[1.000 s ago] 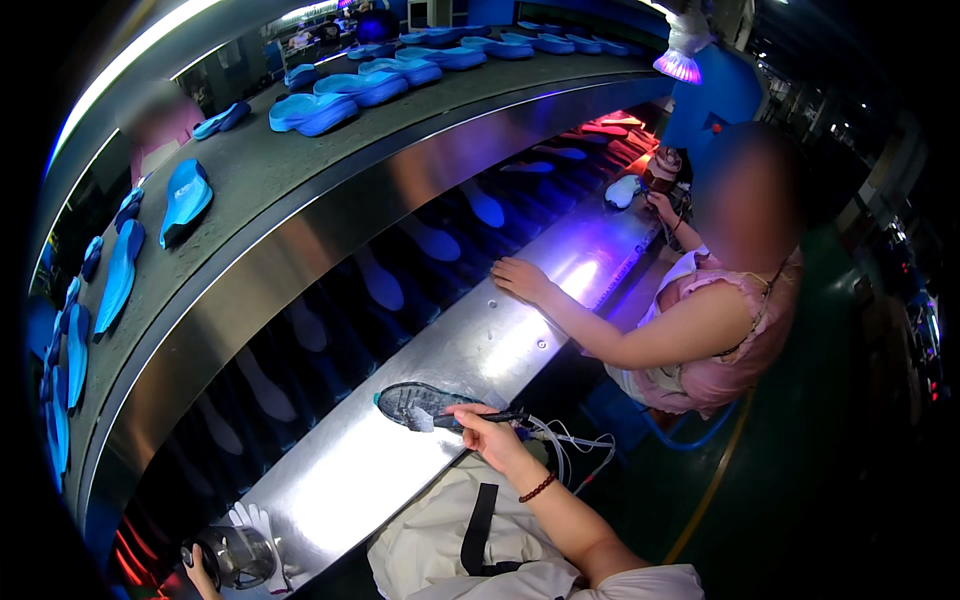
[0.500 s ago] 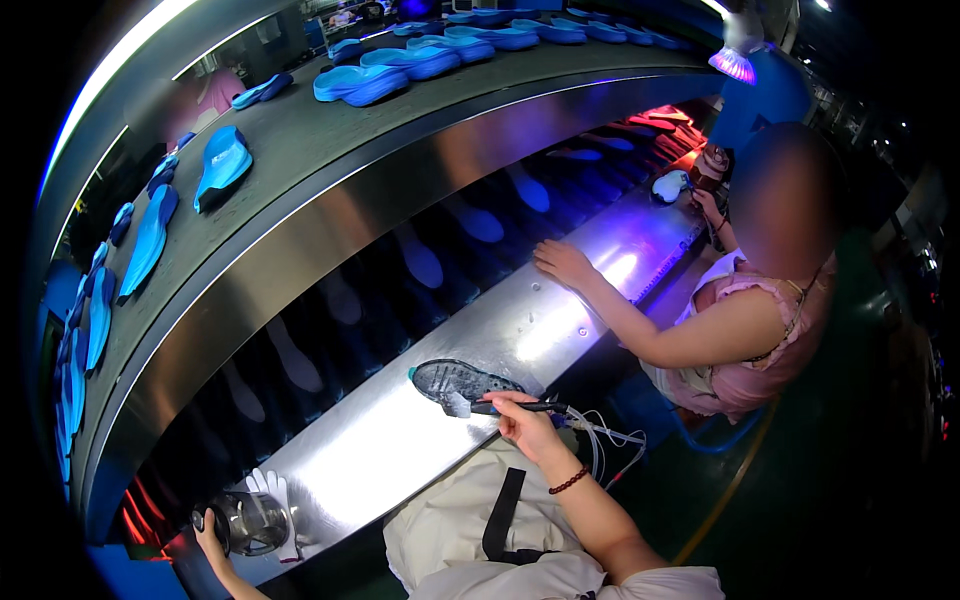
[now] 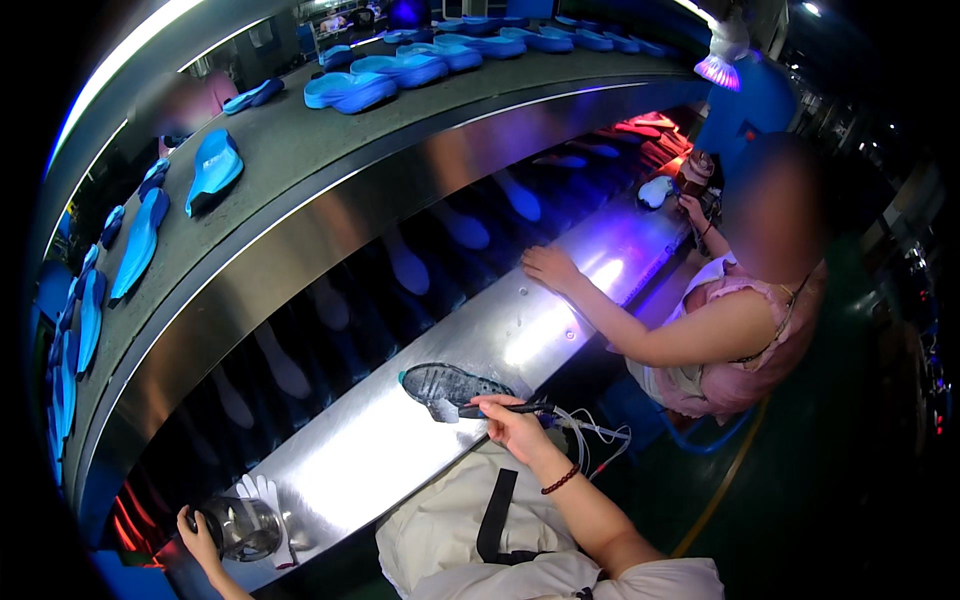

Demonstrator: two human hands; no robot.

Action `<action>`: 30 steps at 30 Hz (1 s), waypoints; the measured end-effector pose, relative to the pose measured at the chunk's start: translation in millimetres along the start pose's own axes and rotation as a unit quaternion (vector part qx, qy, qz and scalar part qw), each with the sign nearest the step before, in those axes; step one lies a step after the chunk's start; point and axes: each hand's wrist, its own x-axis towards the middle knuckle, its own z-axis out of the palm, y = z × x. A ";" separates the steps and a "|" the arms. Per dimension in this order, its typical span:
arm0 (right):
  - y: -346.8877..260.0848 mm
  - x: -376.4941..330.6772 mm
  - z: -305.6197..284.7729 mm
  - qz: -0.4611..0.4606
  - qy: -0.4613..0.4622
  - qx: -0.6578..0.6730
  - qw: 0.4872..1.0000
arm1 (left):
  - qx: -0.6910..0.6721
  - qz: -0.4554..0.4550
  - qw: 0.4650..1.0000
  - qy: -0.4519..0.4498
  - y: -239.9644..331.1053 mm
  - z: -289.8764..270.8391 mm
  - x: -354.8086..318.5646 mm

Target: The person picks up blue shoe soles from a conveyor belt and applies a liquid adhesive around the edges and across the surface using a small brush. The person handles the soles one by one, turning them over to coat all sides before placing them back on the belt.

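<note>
My right hand (image 3: 516, 432) is closed round the black handle of a brush (image 3: 500, 408). Its pale, flat bristles lie at the near edge of a dark shoe sole (image 3: 455, 381) on a shiny metal ledge. The sole has a patterned surface and a small green bit at its left end. At the far lower left, my left hand (image 3: 203, 545) grips the black ring-shaped part of a clear jar (image 3: 250, 528). Blurring and glare hide what the jar holds. A white glove (image 3: 262, 490) lies behind and beside the jar.
Behind the metal ledge (image 3: 345, 455), pale soles (image 3: 280, 365) hang in a dark recess. Above it, a curved green belt (image 3: 270, 165) carries several blue soles (image 3: 350, 90). On the right a co-worker (image 3: 730, 330) sits with one arm on the ledge. White tubes (image 3: 590, 430) hang near my right hand.
The whole view has shifted slightly, so most things sit a little further left. The brush tip has slid slightly toward me along the sole's near edge. Both hands keep their holds.
</note>
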 end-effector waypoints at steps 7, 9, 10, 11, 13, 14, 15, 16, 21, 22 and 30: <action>-0.6 3.9 4.4 -0.010 -0.025 0.001 1.000 | 0.178 -0.109 0.978 0.028 10.3 12.8 22.8; -0.1 2.7 3.1 -0.007 -0.018 -0.009 1.000 | 0.165 -0.107 0.980 0.043 19.8 16.1 17.5; 0.7 3.6 1.8 -0.011 -0.016 -0.009 1.000 | 0.158 -0.107 0.980 0.050 23.7 17.3 16.4; 2.5 4.4 0.8 -0.012 -0.015 -0.008 1.000 | 0.121 -0.100 0.986 0.047 22.8 16.9 15.8; 2.9 3.4 -0.2 -0.011 -0.009 -0.009 1.000 | 0.121 -0.096 0.987 0.042 21.5 17.9 17.1; 2.5 1.8 1.8 -0.007 -0.007 -0.010 1.000 | 0.122 -0.095 0.987 0.040 20.6 16.8 16.7; 2.1 1.1 2.4 -0.004 -0.005 -0.010 1.000 | 0.118 -0.101 0.987 0.038 21.0 16.6 15.9; 1.6 1.6 0.9 -0.003 -0.006 -0.009 1.000 | 0.114 -0.106 0.987 0.036 22.6 16.9 14.9; 3.1 6.0 -4.2 -0.014 0.007 0.005 1.000 | 0.144 -0.117 0.982 0.028 40.4 12.9 16.4; 0.8 7.3 -3.8 -0.013 0.013 0.004 1.000 | 0.142 -0.116 0.982 0.033 39.1 17.7 18.3; 6.0 10.3 -2.7 -0.051 0.015 0.010 0.999 | 0.171 -0.162 0.971 0.035 81.9 3.8 7.3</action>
